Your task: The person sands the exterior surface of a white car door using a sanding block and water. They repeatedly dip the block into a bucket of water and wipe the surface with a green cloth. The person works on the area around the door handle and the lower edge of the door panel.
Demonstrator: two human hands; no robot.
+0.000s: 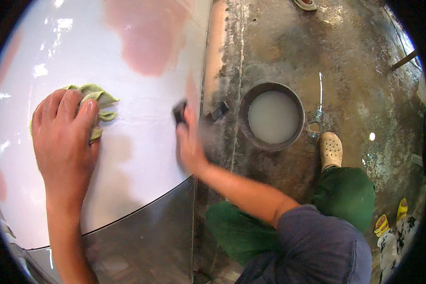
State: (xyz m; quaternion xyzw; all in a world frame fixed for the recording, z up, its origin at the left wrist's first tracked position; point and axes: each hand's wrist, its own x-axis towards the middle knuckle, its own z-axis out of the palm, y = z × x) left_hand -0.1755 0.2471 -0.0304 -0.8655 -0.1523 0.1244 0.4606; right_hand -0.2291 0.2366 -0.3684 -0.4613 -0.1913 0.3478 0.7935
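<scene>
A car body panel (pixel 144 151), white with pinkish patches and wet glints, fills the left side. My left hand (pixel 64 125) rests on it, fingers curled round a crumpled yellow-green cloth (pixel 99 94). At the panel's right edge, my right hand (pixel 191 146) is smeared by motion. Its fingers hold a small dark piece that looks like sandpaper (pixel 179 111) against the white surface. The underside of that piece is hidden.
A dark round bucket (pixel 244 124) of cloudy water stands on the wet floor, right of the panel. A small dark block (pixel 219 110) lies between them. My cream clog (pixel 332 149) is near the bucket. Yellow sandals (pixel 381 225) show at the far right.
</scene>
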